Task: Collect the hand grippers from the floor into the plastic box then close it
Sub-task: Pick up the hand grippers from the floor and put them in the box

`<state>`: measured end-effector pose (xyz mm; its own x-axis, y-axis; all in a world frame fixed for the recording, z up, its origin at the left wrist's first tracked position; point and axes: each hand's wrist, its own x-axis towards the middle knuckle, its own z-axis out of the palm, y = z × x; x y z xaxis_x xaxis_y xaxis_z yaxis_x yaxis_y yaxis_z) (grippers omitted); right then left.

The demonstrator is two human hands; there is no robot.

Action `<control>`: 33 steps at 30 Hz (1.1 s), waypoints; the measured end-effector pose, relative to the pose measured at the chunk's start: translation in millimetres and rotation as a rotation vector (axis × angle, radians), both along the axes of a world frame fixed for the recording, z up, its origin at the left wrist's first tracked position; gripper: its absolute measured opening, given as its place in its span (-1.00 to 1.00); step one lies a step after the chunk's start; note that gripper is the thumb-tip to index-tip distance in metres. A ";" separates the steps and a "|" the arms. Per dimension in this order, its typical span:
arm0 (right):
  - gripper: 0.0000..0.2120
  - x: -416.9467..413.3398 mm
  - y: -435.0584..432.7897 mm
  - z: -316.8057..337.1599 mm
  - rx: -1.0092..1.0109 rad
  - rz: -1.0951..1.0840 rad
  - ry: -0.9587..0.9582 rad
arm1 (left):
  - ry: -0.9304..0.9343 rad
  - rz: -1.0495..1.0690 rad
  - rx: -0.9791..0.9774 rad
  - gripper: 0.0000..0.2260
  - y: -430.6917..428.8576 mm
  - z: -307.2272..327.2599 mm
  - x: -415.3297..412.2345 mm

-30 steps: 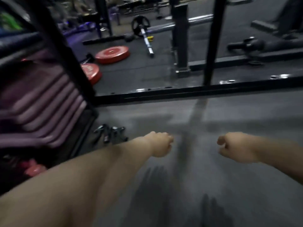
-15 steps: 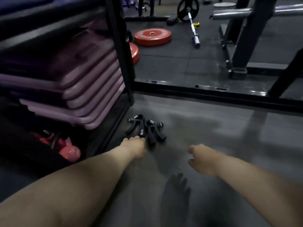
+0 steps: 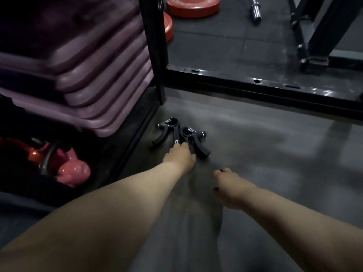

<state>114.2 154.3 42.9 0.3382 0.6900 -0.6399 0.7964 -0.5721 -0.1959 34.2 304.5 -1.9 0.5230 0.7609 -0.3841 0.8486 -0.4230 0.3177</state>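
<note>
No brand or word can be read anywhere; a small pale label (image 3: 176, 142) sits on one handle of the black plastic hand grippers (image 3: 181, 137), and its print is too small to make out, as is a faint mark on the pink kettlebell (image 3: 73, 171). Two of these grippers lie side by side on the smooth grey floor (image 3: 265, 154), each with a coiled metal spring at its top, just beside the foot of a black metal rack post (image 3: 152, 48). To the left of the post, a stack of purple plastic step platforms (image 3: 82, 61) fills the shelf, about six layers showing, with the pink kettlebell and a red one (image 3: 33, 154) below. Two red weight plates (image 3: 193, 5) lie on the dark rubber mat beyond, one partly hidden by the post, near a chrome barbell end (image 3: 255, 11). The left hand (image 3: 179, 158) reaches forward with fingers curled down, fingertips touching the inner handles where the two grippers meet; a closed grasp is not evident. The right hand (image 3: 229, 185) hovers near, loosely curled and holding nothing, well short of the grippers.
</note>
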 end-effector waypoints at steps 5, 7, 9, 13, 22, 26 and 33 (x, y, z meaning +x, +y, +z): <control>-0.65 4.2 9.1 -7.8 0.018 -0.016 0.014 | -0.117 0.273 -0.104 -0.43 2.3 -11.8 23.1; -0.62 5.8 10.1 -9.6 0.026 -0.033 0.017 | -0.070 0.237 -0.044 -0.41 2.3 -13.8 27.0; -0.61 8.5 9.8 -11.1 0.033 -0.058 0.030 | -0.053 0.240 -0.044 -0.43 2.3 -12.6 30.1; -0.65 15.6 12.2 -14.3 0.162 -0.189 0.078 | -0.068 0.336 -0.129 -0.40 5.7 -7.0 28.4; -0.62 34.4 23.7 10.3 0.466 -1.188 0.829 | -0.473 0.255 -0.980 -0.88 -29.7 10.7 27.7; -0.68 41.7 -0.5 16.9 0.433 -1.115 0.763 | -0.500 0.162 -1.110 -0.84 -47.6 15.5 26.5; -0.90 51.8 -34.6 31.4 0.512 -1.145 0.783 | -0.369 -0.117 -1.162 -0.77 -63.9 27.4 29.5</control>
